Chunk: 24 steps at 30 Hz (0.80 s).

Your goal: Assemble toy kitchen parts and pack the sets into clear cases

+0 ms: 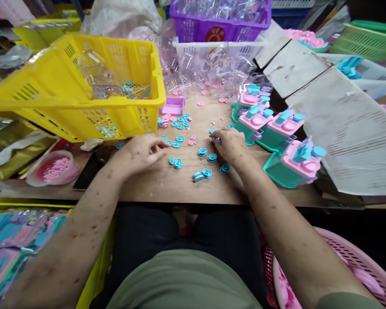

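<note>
My left hand [143, 152] hovers at the left of the wooden tabletop, thumb and fingers apart, holding nothing. Nearest to it are small blue slotted discs [176, 144]. At the right, my right hand [230, 146] has its fingers curled down around a small blue round piece [219, 139], partly hidden by the fingertips. Between and below the hands lie several thicker blue spool-like pieces [202, 152], some flat and some on edge. Small pink round pieces [192, 140] lie among the discs. Right of my right hand stand several pink-and-teal toy units [302, 161] with blue tops.
A large yellow basket [116, 105] stands at the left, near a tub of pink pegs [56, 168]. A small purple tray [173, 106] sits behind the discs. Clear plastic parts [212, 71] pile up at the back below a purple crate [220, 23]. Cardboard [337, 124] borders the right.
</note>
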{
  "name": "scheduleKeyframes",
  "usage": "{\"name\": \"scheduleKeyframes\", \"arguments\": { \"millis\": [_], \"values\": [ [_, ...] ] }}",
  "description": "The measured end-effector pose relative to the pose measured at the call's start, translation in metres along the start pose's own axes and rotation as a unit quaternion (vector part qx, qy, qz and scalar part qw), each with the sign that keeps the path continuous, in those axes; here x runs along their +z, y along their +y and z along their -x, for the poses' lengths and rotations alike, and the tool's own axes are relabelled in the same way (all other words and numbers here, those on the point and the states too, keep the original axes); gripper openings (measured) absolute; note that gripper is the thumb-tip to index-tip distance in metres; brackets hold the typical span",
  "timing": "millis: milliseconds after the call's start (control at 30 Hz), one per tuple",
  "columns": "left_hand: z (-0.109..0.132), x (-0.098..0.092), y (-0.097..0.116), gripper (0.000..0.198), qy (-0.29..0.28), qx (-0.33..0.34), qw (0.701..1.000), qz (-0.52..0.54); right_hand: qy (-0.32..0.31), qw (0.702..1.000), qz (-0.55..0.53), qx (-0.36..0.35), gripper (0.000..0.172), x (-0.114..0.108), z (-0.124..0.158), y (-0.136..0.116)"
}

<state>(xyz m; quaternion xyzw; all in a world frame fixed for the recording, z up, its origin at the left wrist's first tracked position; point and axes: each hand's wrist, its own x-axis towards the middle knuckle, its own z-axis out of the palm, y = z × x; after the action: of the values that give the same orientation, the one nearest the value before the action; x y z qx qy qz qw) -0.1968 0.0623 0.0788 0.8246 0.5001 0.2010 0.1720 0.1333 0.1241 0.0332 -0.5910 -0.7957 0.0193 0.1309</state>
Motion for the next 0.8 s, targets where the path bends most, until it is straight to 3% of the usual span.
{"name": "scheduleKeyframes", "arguments": {
  "millis": [133, 233, 400, 533, 633, 800],
  "values": [
    [0.016, 0.046, -0.016, 0.030, -0.004, 0.050, 0.999, 0.023, -0.026, 1.000, 0.001, -0.017, 0.032, -0.001, 0.000, 0.003],
    [0.017, 0.064, -0.018, 0.020, 0.014, 0.061, 0.997, 0.039, -0.014, 1.000, 0.022, -0.008, 0.029, -0.002, 0.000, 0.004],
    [0.018, 0.054, -0.020, 0.019, 0.063, 0.034, 0.994, 0.085, 0.043, 0.994, -0.082, -0.052, 0.030, -0.022, 0.004, 0.003],
    [0.025, 0.041, -0.022, 0.023, 0.130, -0.003, 0.982, 0.135, 0.018, 0.967, -0.228, -0.115, 0.030, -0.037, -0.007, -0.022],
    [0.033, 0.039, -0.026, 0.029, 0.180, -0.029, 0.970, 0.160, -0.039, 0.945, -0.297, -0.131, 0.036, -0.026, -0.028, -0.052],
    [0.045, 0.038, -0.046, 0.033, 0.259, -0.112, 0.936, 0.211, -0.089, 0.954, -0.247, -0.142, 0.019, 0.005, -0.060, -0.078]
  ]
}}
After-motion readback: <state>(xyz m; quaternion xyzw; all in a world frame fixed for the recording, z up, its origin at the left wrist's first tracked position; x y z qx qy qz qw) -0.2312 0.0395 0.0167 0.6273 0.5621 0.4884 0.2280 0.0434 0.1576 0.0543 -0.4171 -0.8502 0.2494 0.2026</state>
